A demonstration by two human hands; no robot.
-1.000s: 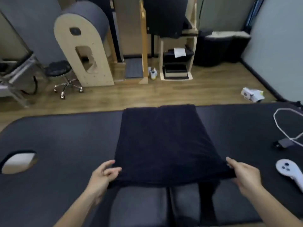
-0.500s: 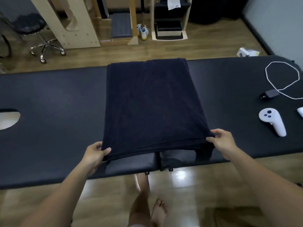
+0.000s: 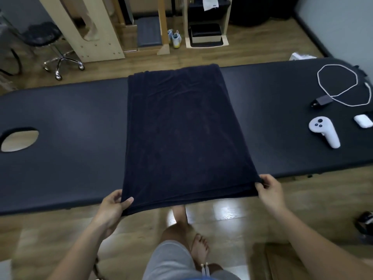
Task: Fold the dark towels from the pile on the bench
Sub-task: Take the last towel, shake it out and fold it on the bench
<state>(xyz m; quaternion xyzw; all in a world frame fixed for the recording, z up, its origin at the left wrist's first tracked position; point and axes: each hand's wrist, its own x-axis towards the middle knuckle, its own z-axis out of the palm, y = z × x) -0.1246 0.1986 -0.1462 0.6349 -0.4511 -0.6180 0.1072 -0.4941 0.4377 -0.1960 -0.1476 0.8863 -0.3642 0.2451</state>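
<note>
Dark navy rectangular cloth towel (image 3: 181,134), folded in layers. Lies flat and mostly smooth across the black padded bench (image 3: 70,128), far edge at the bench's far side, near edge overhanging the near side.

Just one camera here, worn on the person's head, wide-angle, tipped forward and steeply down. It looks across the long black padded bench (image 3: 60,118) to the light wooden plank floor (image 3: 252,51) beyond, with the dark navy cloth towel (image 3: 181,128) dead centre. The left hand (image 3: 113,207) and right hand (image 3: 269,190) sit nearest, low in frame.
</note>
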